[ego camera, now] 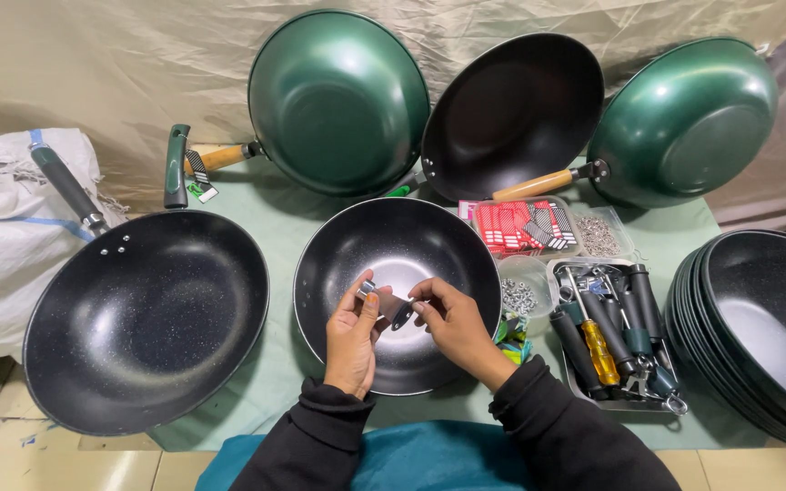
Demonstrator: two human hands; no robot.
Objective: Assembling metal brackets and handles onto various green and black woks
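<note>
My left hand (353, 332) and my right hand (452, 320) meet over a handleless black wok (397, 241) on the green cloth. Between the fingertips of both hands is a small metal bracket (391, 303): the left pinches its silver end, the right its dark end. Black sleeves cover both my wrists.
A black wok with a dark handle (143, 318) lies at the left. Three woks (338, 100) lean on the back cloth. A stack of black woks (766, 327) is at the right. Trays hold screwdrivers (607, 336), screws (598, 235) and red tags (516, 225). A white sack (2, 227) sits far left.
</note>
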